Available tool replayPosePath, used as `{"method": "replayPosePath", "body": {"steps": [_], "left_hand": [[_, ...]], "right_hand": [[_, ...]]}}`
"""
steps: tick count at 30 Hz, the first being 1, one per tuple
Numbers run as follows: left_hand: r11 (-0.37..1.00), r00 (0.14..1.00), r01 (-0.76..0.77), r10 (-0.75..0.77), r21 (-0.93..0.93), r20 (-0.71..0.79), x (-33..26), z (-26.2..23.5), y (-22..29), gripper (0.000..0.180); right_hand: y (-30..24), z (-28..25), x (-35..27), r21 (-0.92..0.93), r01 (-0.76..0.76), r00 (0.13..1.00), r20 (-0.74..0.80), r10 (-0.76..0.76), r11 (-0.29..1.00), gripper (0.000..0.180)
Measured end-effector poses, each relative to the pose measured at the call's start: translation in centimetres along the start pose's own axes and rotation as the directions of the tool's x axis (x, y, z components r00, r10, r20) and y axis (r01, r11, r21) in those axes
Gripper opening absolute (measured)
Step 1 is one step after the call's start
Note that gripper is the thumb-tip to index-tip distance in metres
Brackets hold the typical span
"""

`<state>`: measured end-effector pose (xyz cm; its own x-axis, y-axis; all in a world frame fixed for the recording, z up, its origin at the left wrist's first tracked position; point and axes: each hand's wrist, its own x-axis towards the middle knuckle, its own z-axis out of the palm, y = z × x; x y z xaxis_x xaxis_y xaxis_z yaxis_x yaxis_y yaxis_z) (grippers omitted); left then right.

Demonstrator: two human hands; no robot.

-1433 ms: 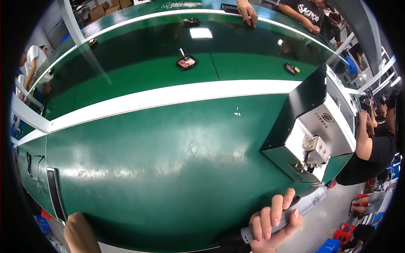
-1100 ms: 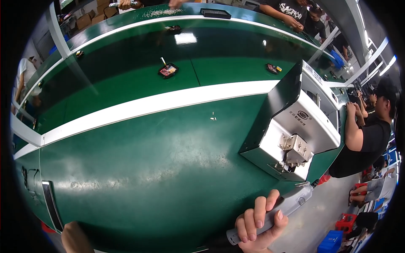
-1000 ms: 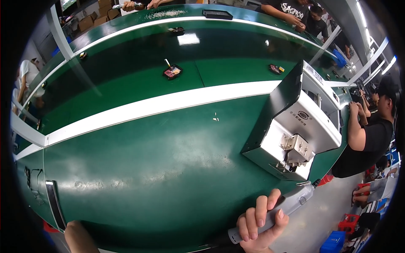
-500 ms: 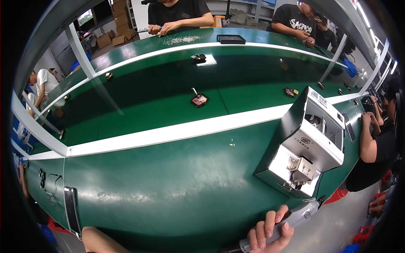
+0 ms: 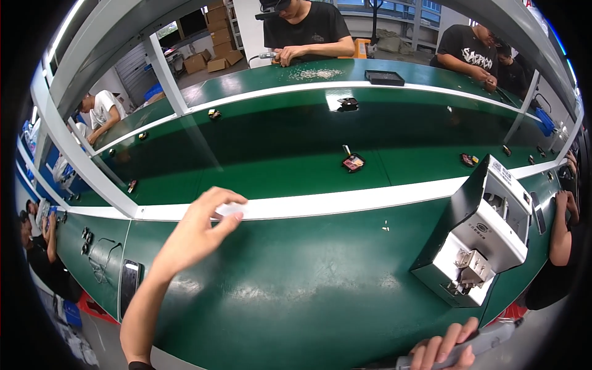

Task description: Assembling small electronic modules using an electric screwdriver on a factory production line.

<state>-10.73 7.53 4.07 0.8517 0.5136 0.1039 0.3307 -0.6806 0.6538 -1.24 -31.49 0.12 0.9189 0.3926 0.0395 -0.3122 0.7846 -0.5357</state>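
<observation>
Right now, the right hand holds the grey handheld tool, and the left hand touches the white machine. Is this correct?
Not quite: the left hand is apart from the white machine; the head view shows it raised, much farther left. The right hand does hold the grey handheld tool.

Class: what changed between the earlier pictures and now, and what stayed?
The left hand has swung up and forward from the near edge of the table toward the white rail, holding nothing visible. The central black tray on the green belt has drifted right. The right hand still grips the grey tool; the box-shaped machine stays put.
</observation>
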Motion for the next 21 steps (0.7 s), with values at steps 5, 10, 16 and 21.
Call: {"method": "replayPosePath", "body": {"steps": [5, 10, 16, 21], "left_hand": [[0.764, 0.913, 0.374, -0.202, 0.526, -0.355, -1.5, -6.9, -14.5, 0.049], [0.504, 0.813, 0.578, -0.289, 0.642, -0.505, -0.7, -13.2, -28.1, 0.051], [0.210, 0.616, 0.765, -0.515, 0.609, -0.596, 3.6, -12.8, -29.2, 0.049], [-0.013, 0.404, 0.865, -0.575, 0.501, -0.712, 2.9, -15.9, -34.7, 0.051]], "right_hand": [[-3.3, 0.5, 2.4, -0.284, 0.345, 0.923, 0.277, -0.267, 0.895, 0.034], [-3.8, 0.9, 2.9, -0.433, 0.456, 0.844, 0.488, -0.224, 0.777, 0.038], [-3.4, 0.7, 3.0, -0.431, 0.466, 0.842, 0.483, -0.239, 0.772, 0.039], [-3.2, 1.0, 2.8, -0.421, 0.472, 0.847, 0.460, -0.266, 0.775, 0.039]]}}
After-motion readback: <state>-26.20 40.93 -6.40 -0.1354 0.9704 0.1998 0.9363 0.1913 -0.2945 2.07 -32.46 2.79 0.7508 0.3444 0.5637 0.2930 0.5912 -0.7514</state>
